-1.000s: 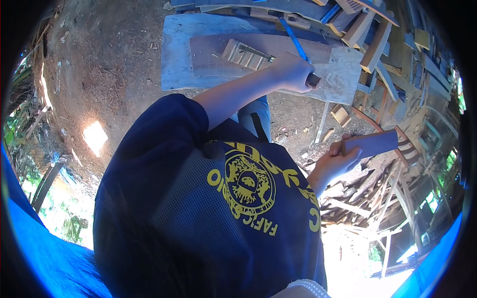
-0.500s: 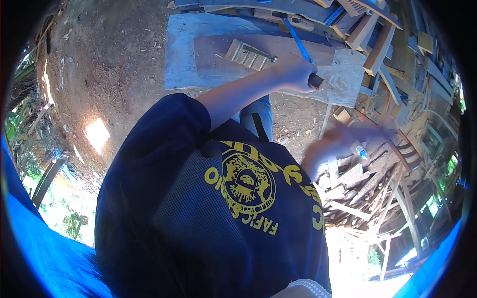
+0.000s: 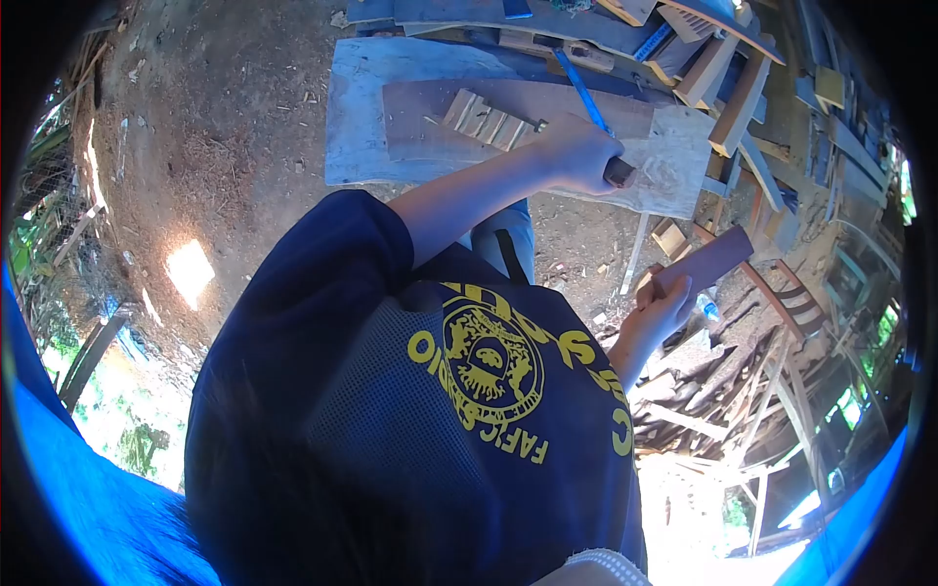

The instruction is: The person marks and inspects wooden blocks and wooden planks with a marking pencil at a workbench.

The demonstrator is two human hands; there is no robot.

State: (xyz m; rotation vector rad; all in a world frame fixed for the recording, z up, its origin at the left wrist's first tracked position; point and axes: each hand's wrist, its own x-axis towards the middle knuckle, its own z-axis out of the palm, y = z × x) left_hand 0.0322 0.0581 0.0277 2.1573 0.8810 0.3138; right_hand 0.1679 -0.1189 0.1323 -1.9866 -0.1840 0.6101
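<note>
My left hand (image 3: 581,154) is closed in a fist around the handle of a chisel (image 3: 618,173), whose dark butt end sticks out on the right. Its metal shank shows on the other side of the fist, pointing at a light wooden block (image 3: 481,119) with several notches cut across it. The block lies on a brownish board (image 3: 415,112). Out to the right, my right hand (image 3: 657,313) grips one end of a flat, dark wooden block (image 3: 718,256), held in the air apart from the chisel.
Beneath the brownish board is a wider pale plank (image 3: 354,88). A blue strip (image 3: 583,88) lies beyond my left hand. Wood offcuts (image 3: 738,103) are stacked at the upper right, with a scrap heap (image 3: 718,376) below. Bare dirt ground (image 3: 215,117) extends on the left.
My right hand and the dark block were smeared by motion; now they show sharply, a little lower and closer to my body. My left hand stays on the chisel by the notched block.
</note>
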